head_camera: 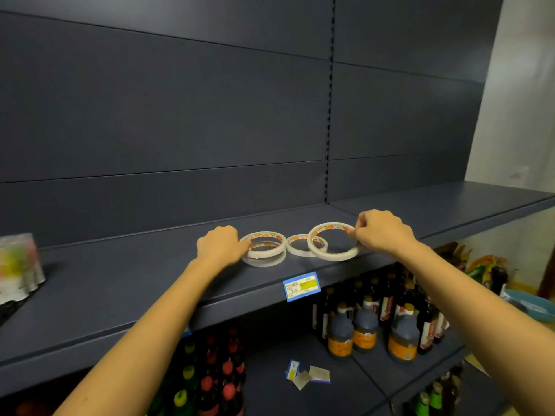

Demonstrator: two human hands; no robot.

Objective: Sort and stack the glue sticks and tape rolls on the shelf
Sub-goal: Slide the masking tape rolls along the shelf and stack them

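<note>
One head-worn wide-angle view, facing forward and slightly down, close to the shelf (120,280). Back panel (180,115) fills the upper frame; bottles (365,328) below show bottom right.

we see white tape rolls (265,244) with orange-printed cores on a dark blue-grey shelf (120,283), a blue and yellow price tag (301,286) on its edge.

tape rolls (300,253) in a row on shelf (120,295), bottles (365,325) below, pack (18,265) far left
</note>
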